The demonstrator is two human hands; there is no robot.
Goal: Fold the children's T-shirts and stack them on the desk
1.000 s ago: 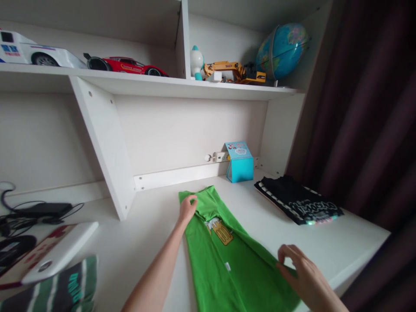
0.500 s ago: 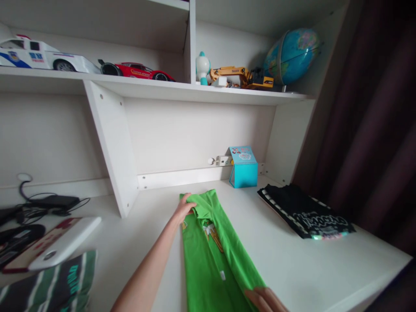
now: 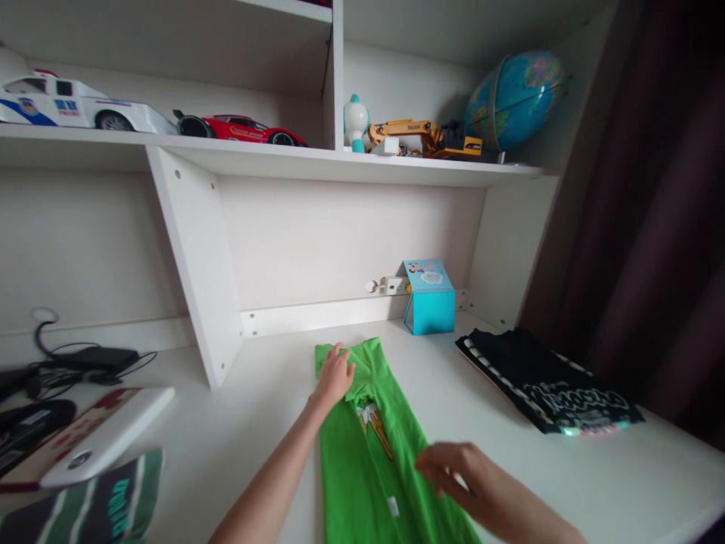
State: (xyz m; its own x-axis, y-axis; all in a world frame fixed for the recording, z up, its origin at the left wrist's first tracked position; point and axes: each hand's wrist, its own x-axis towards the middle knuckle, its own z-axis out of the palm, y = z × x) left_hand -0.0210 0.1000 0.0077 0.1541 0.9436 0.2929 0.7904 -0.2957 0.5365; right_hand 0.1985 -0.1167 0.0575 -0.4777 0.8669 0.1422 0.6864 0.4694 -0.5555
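Observation:
A green T-shirt lies folded into a long narrow strip on the white desk, a small printed picture showing in the fold. My left hand rests flat on its far end near the collar, fingers spread. My right hand hovers over the right edge of the strip nearer to me, fingers loosely curled and apart, with nothing visibly in them.
A folded black shirt lies at the right, a turquoise box against the back wall. At the left are a white tablet-like thing, cables and a striped dark garment. Toy cars, an excavator and a globe stand on the shelf above.
The shirt's right side has been folded over toward the middle, narrowing it. My right hand dropped low, then came up over the strip. My left hand stayed near the collar.

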